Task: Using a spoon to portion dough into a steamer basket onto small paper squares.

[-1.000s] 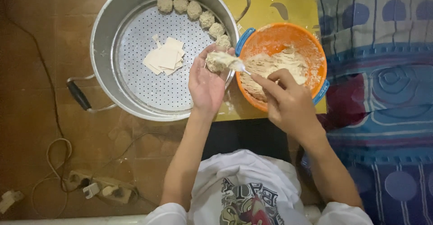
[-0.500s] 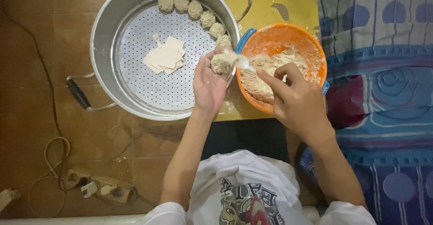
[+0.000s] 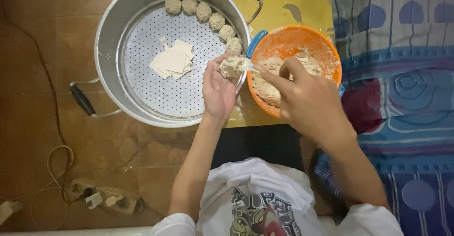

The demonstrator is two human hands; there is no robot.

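Left hand [image 3: 218, 91] cupped w/ a half-filled dumpling [image 3: 231, 66] in its palm, over the steamer tray's [image 3: 142, 42] rim. Right hand [image 3: 307, 101] pinches a spoon [image 3: 248, 66], tip touching the dumpling, beside the orange bowl [image 3: 326, 51] of filling.

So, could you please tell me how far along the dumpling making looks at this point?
Six filled dumplings already line the far rim of the steamer tray. In hand: the left hand cups a seventh dumpling while the right hand presses filling in with a small utensil. Left: a stack of wrappers on the tray and plenty of filling in the orange bowl.
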